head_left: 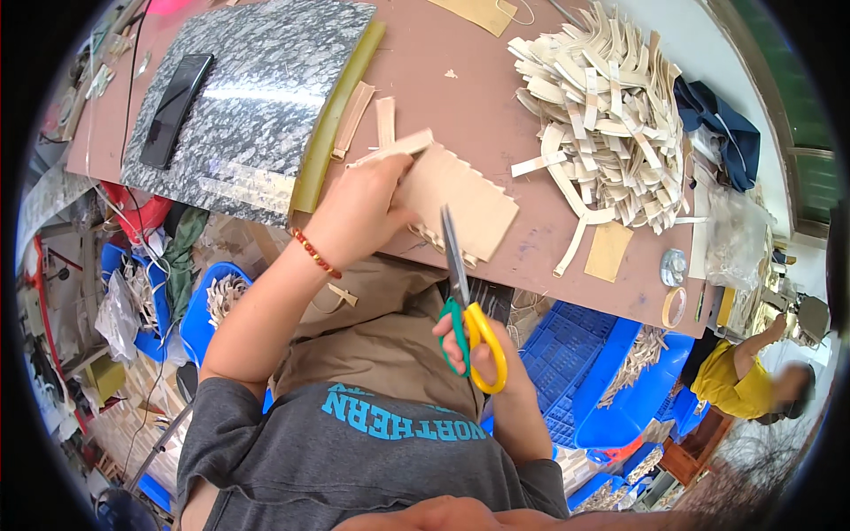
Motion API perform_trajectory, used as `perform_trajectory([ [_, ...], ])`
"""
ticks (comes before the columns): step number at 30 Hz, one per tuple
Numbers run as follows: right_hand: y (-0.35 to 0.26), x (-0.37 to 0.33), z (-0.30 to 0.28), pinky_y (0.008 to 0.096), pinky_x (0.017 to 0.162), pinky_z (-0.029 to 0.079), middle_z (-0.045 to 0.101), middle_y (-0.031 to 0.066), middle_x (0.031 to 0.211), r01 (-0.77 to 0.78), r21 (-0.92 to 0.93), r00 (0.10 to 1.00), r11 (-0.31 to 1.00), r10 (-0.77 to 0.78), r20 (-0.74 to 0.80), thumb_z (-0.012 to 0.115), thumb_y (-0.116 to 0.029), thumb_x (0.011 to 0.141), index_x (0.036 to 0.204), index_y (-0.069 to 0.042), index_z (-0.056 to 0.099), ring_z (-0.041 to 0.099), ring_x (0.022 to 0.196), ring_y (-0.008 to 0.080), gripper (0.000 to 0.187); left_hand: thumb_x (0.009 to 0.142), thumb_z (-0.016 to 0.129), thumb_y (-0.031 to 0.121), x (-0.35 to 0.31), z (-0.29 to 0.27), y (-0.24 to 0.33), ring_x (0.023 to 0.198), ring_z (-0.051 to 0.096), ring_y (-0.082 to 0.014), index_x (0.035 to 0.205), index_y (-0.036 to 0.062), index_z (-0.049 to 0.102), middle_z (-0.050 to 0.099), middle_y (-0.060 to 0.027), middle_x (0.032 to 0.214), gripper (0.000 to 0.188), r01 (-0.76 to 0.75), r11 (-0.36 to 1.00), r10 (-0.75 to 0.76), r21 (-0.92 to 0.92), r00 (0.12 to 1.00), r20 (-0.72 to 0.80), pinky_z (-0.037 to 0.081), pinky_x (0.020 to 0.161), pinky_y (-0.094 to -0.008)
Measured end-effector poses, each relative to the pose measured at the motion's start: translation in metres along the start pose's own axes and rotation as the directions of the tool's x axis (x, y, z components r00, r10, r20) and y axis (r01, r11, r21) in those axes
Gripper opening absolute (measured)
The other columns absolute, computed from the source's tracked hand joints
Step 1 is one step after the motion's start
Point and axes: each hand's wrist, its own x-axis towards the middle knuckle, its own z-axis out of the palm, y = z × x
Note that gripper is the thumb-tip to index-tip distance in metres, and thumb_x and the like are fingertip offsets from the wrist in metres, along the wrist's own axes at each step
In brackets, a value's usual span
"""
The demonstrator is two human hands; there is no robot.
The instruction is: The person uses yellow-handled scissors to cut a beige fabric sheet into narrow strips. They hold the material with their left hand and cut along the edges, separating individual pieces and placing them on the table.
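My left hand (359,208), a beaded bracelet at its wrist, grips a beige leather-like piece (469,203) with notched edges at the table's near edge. Another beige layer lies under the fingers; how they join is hidden. In my right hand (509,367) is a pair of scissors (482,341) with one green and one yellow handle. Their blades point away from me and look nearly closed, the tip over or beside the piece's near edge; contact cannot be told. Two narrow beige strips (354,119) rest just beyond my left hand.
A large heap of beige strips (602,115) covers the table's right side. At left, a phone (177,111) lies on a speckled stone-look slab (248,80). A tape roll (675,307) sits near the right edge. Blue bins (606,411) stand below; a person in yellow (730,380) is beyond.
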Motion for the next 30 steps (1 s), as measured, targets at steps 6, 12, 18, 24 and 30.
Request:
perform_trajectory([
  [6, 0.01, -0.016, 0.013, 0.0194, 0.053, 0.037, 0.049, -0.0004, 0.072, -0.13, 0.002, 0.991, 0.991, 0.13, 0.011, 0.054, -0.086, 0.06, 0.107, 0.006, 0.052, 0.045, 0.06, 0.0055, 0.103, 0.084, 0.065, 0.005, -0.044, 0.015, 0.007, 0.062, 0.055, -0.0017, 0.104, -0.003, 0.06, 0.059, 0.003, 0.07, 0.022, 0.324, 0.824, -0.254, -0.465, 0.945, 0.207, 0.045, 0.054, -0.0179],
  [12, 0.015, -0.035, 0.01, 0.019, 0.052, 0.035, 0.049, -0.0003, 0.072, -0.191, -0.031, 0.981, 0.981, 0.192, 0.024, 0.054, -0.086, 0.06, 0.106, 0.006, 0.053, 0.044, 0.059, 0.0056, 0.104, 0.09, 0.06, 0.008, -0.064, 0.024, 0.01, 0.062, 0.056, -0.0045, 0.094, -0.0009, 0.057, 0.06, -0.0004, 0.075, 0.01, 0.424, 0.596, -0.348, -0.682, 0.902, 0.257, 0.047, 0.055, -0.0193],
  [18, 0.027, -0.04, 0.006, 0.0193, 0.052, 0.034, 0.048, -0.001, 0.072, -0.205, -0.049, 0.978, 0.978, 0.207, 0.036, 0.054, -0.084, 0.064, 0.105, 0.005, 0.053, 0.043, 0.059, 0.0053, 0.099, 0.091, 0.057, 0.005, -0.071, 0.035, 0.006, 0.061, 0.057, -0.0059, 0.103, -0.0006, 0.05, 0.06, -0.0029, 0.077, 0.015, 0.395, 0.499, -0.339, -0.771, 0.908, 0.245, 0.049, 0.054, -0.0197],
  [24, 0.045, -0.039, 0.001, 0.0185, 0.051, 0.034, 0.047, -0.002, 0.078, -0.158, 0.082, 0.984, 0.984, 0.15, 0.092, 0.069, -0.046, 0.08, 0.11, -0.001, 0.052, 0.043, 0.059, 0.0039, 0.057, 0.09, 0.058, 0.003, -0.075, 0.036, 0.006, 0.064, 0.059, -0.0066, 0.106, -0.0001, 0.046, 0.06, -0.0039, 0.08, 0.021, 0.379, 0.422, -0.362, -0.824, 0.903, 0.231, 0.051, 0.056, -0.0199],
  [30, 0.039, -0.027, 0.008, 0.0168, 0.056, 0.035, 0.046, -0.0033, 0.08, -0.198, 0.147, 0.979, 0.969, 0.187, 0.087, 0.068, -0.038, 0.084, 0.112, -0.002, 0.052, 0.042, 0.063, 0.0024, 0.048, 0.089, 0.059, 0.002, -0.077, 0.038, 0.005, 0.066, 0.06, -0.0071, 0.106, -0.0003, 0.046, 0.06, -0.0049, 0.082, 0.022, 0.376, 0.378, -0.363, -0.846, 0.901, 0.238, 0.052, 0.057, -0.0205],
])
